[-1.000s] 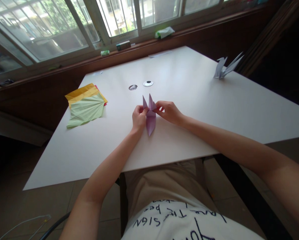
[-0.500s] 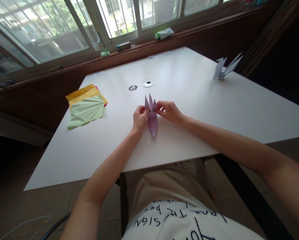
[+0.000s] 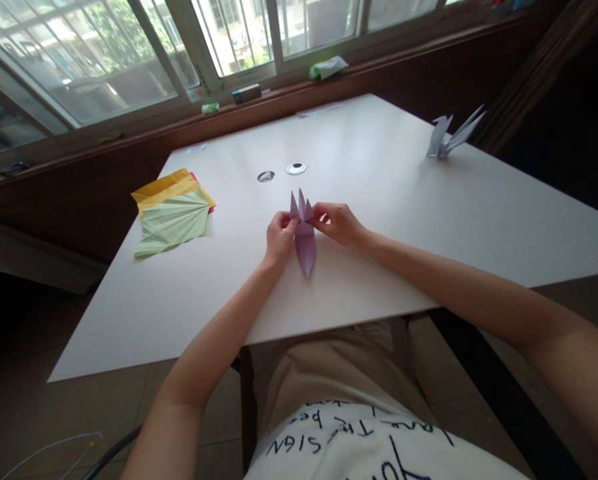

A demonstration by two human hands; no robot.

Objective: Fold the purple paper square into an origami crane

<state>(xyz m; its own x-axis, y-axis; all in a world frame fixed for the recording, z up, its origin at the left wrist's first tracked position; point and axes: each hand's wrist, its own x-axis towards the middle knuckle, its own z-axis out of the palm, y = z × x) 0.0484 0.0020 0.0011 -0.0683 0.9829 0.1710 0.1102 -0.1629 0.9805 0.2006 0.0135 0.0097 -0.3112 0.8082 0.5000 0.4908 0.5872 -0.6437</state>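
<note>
A piece of folded purple origami paper (image 3: 306,250) is between my two hands, over the near middle of the white table (image 3: 419,220). Three narrow points stick up at its far end, and one wide pointed flap reaches toward me. My left hand (image 3: 279,237) pinches its left side just below the upper points. On the other side, my right hand (image 3: 341,223) grips the right edge with thumb and fingers. The fingertips cover part of the folds in the paper's middle.
Creased green paper (image 3: 173,223) lies over yellow paper (image 3: 166,187) at the left, with a red corner showing. A round black-and-white disc (image 3: 296,169) and a smaller round piece (image 3: 266,177) lie beyond my hands. A white folded paper crane (image 3: 449,139) stands far right.
</note>
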